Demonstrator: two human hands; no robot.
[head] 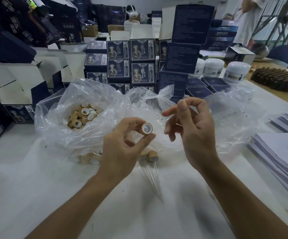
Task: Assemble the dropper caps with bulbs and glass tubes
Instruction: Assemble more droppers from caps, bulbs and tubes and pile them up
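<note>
**Operator:** Holding the cap (pixel 146 128) in the left hand (pixel 120 144), what is the correct presentation for the next insert?

**Supervisor:** Head view: the left hand pinches the wooden-look cap between thumb and forefinger, above the surface (pixel 36 195) and in front of the plastic bags. The cap's open white-lined end faces the right hand (pixel 194 133). In my judgement that orientation is right; keep the opening turned toward the incoming part.

**Operator:** And the right hand?

**Supervisor:** Its thumb and forefinger are curled toward each other near the top of the hand, the other fingers (pixel 170 112) loosely spread. Whether a bulb or tube is held there cannot be told; nothing is plainly visible between them.

**Operator:** Where is the stock?

**Supervisor:** Loose caps lie in the open plastic bag (pixel 81 116) to the left. Finished droppers (pixel 152 156), caps with glass tubes (pixel 154 180) pointing toward the person, lie on the surface just below the held cap.

**Operator:** Advice for seating?

**Supervisor:** Align the part with the cap's centre hole before pressing. Push straight, not at an angle; the glass tube probably snaps under side load. Grip the cap by its wall only, leaving the opening unobstructed.
</note>
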